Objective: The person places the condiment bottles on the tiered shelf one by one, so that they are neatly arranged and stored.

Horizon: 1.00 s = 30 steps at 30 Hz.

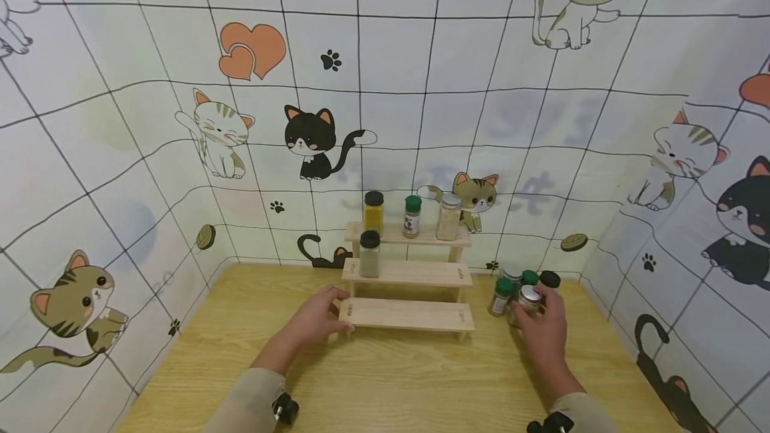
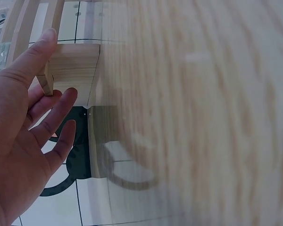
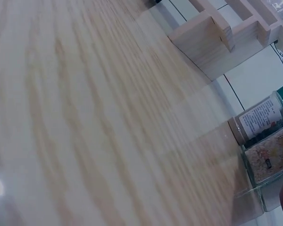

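Note:
A three-tier wooden spice rack [image 1: 406, 315] stands on the table. My left hand [image 1: 319, 316] holds the left end of its lowest board, thumb at the front; in the left wrist view the thumb and index finger pinch the board's end [image 2: 46, 77]. At the right, my right hand [image 1: 544, 326] grips a silver-capped glass jar [image 1: 529, 295] among a group of spice jars. In the right wrist view this jar [image 3: 269, 157] shows pale, pinkish contents, and the hand is mostly cut off. Touching or close beside it is a green-capped spice jar [image 1: 501, 297].
On the top tier stand a black-capped yellow jar [image 1: 373, 214], a green-capped jar [image 1: 412, 217] and a silver-capped jar [image 1: 448, 218]. A black-capped jar [image 1: 369, 254] is on the middle tier's left. Another black-capped jar [image 1: 550, 280] stands behind my right hand. A cat-print curtain [image 1: 397, 59] surrounds the table.

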Tool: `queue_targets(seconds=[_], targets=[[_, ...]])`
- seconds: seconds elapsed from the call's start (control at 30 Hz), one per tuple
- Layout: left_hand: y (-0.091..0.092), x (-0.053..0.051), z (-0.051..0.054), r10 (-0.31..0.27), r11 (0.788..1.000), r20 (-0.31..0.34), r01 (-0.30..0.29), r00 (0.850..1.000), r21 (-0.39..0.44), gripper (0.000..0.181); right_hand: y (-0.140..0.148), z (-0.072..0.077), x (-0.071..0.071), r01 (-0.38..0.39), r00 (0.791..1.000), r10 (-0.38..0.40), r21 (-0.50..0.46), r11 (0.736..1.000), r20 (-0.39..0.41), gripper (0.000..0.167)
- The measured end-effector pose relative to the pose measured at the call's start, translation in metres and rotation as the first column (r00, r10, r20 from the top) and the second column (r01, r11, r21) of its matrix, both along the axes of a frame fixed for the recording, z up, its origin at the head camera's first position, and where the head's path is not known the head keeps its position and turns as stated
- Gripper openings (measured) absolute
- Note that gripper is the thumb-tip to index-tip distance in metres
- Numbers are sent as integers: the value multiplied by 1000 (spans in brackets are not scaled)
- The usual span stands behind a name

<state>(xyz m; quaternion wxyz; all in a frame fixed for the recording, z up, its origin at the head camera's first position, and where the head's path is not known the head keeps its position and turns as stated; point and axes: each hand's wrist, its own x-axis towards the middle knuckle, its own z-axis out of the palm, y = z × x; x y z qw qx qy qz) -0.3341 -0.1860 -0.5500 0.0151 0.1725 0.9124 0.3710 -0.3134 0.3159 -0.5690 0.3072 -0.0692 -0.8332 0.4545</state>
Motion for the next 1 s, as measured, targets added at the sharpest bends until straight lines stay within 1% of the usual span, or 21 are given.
queue_targets(seconds=[0.07,0.13,0.27,0.43,0.63,0.73,1.0], targets=[[0,0,0,1,1000,3,-1,1000,1,68,-2,-1,2,17,1000,-18,-45,999,-16,59],[1,1,0,1,1000,7,-1,1000,6,68,-4,-1,2,34,999,-36,-67,997,-33,60],[0,0,-3,5,1000,8,-5,1000,8,67,-6,0,2,63,994,-68,-59,996,-85,58],[-1,-2,-5,7,1000,0,-7,1000,7,69,-11,9,4,74,981,-83,-58,996,-177,55],[0,0,-3,8,1000,10,-8,1000,14,67,-18,22,3,45,966,-64,-81,996,-251,57],[1,1,-3,10,1000,11,-10,1000,13,67,-21,27,1,24,961,-46,-83,996,-273,58],[1,1,-2,9,1000,15,-10,1000,15,67,-37,45,-1,-21,963,-5,-93,995,-271,57]])
